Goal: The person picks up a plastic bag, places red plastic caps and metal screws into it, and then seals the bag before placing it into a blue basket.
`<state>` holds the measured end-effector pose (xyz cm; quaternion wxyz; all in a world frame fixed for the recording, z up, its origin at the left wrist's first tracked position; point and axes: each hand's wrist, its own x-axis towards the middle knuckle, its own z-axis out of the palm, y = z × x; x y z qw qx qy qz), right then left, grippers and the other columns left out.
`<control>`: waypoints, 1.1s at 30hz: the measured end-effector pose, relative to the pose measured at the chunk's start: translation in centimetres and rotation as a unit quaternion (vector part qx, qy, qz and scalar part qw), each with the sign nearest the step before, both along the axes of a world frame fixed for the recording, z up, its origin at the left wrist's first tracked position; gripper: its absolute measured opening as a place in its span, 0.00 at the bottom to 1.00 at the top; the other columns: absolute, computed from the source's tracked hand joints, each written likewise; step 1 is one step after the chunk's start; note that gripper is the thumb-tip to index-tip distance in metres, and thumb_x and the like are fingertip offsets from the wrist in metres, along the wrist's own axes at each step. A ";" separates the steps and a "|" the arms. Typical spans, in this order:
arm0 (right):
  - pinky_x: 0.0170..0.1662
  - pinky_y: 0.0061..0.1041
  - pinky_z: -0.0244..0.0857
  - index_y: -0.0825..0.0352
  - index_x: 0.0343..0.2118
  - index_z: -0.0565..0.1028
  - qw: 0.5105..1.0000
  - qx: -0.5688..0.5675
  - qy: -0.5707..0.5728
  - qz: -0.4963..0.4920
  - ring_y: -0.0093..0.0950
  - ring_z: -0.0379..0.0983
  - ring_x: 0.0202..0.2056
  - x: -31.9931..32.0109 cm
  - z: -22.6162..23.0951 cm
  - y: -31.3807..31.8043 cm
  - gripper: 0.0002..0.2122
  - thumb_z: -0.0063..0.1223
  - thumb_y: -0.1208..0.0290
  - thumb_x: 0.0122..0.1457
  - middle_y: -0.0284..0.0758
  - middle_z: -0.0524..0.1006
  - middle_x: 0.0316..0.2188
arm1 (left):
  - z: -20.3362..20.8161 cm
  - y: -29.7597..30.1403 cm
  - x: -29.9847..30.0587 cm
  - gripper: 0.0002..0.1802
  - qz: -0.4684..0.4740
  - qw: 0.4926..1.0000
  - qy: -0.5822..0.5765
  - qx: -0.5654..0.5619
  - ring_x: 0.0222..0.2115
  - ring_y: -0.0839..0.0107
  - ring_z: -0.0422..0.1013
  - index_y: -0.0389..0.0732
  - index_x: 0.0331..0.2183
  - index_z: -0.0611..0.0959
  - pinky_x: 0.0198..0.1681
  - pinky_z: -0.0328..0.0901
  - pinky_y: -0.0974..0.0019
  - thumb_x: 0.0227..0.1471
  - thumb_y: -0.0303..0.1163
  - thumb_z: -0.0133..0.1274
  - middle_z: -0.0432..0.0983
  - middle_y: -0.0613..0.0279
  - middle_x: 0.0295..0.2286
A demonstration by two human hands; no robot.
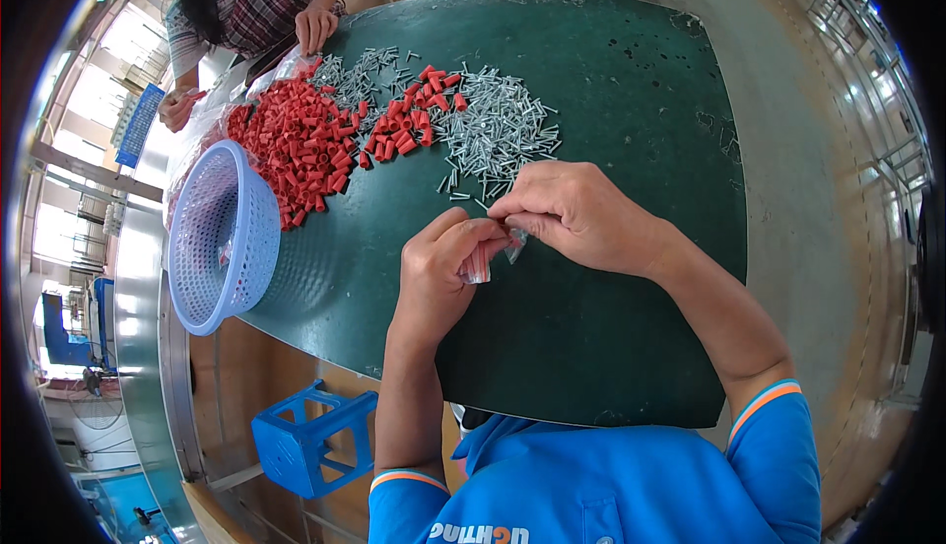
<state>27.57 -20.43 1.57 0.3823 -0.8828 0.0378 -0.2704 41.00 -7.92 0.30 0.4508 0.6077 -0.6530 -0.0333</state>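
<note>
I see the left hand (440,266) and the right hand (572,214) meeting over the middle of the dark green mat (611,101), nearer its front edge than its far one. The left hand is clenched around a small clear bag (477,266) with red pieces showing inside it, and the bag sticks out just below the fingertips. The right hand pinches the bag's upper edge, where a bit of clear plastic pokes out beside the thumb; both hands touch each other there.

Just beyond the right hand, toward the mat's far edge, lies a spread heap of small grey screws (498,130). To its left sits a small cluster of red plastic plugs (409,120), and farther left, at the mat's left edge, a much larger pile of red plugs (296,145) rests partly on a clear plastic sheet (212,115).

A pale blue plastic basket (222,238) lies tipped on its side at the left edge, its rim touching the big pile.

At the far left corner another person's hand (315,27) rests on the mat's edge. A blue crate (310,441) stands on the floor below the front left corner.
</note>
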 end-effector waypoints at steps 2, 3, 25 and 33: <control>0.30 0.26 0.63 0.69 0.29 0.76 0.999 0.033 0.029 0.005 0.32 0.69 0.27 -0.2 0.5 -0.1 0.06 0.53 0.80 0.46 0.36 0.72 0.23 | 0.1 0.0 0.0 0.09 -0.002 1.000 0.000 -0.002 0.17 0.68 0.66 0.37 0.24 0.78 0.19 0.61 0.69 0.34 0.20 0.59 0.67 0.61 0.17; 0.32 0.26 0.63 0.69 0.30 0.76 0.996 0.065 0.057 0.009 0.32 0.69 0.28 -0.4 0.8 -0.1 0.06 0.53 0.80 0.46 0.36 0.72 0.23 | 0.1 -0.1 0.0 0.09 -0.004 1.000 0.000 -0.004 0.17 0.68 0.66 0.37 0.24 0.78 0.19 0.61 0.69 0.34 0.20 0.59 0.68 0.61 0.17; 0.39 0.17 0.63 0.70 0.32 0.75 0.888 0.449 0.059 0.078 0.17 0.70 0.31 -0.8 0.2 -2.9 0.09 0.55 0.71 0.51 0.30 0.76 0.28 | 3.4 -1.7 0.9 0.06 -0.051 0.995 0.059 0.055 0.18 0.74 0.64 0.35 0.23 0.76 0.22 0.58 0.74 0.37 0.17 0.56 0.68 0.63 0.18; 0.36 0.16 0.63 0.68 0.31 0.74 0.886 0.455 0.064 0.067 0.16 0.69 0.28 -0.8 -0.3 -3.4 0.09 0.56 0.67 0.51 0.28 0.74 0.26 | 1.6 -2.1 0.8 0.02 -0.081 0.978 0.186 0.052 0.22 0.80 0.63 0.35 0.25 0.77 0.25 0.58 0.76 0.44 0.21 0.54 0.69 0.68 0.21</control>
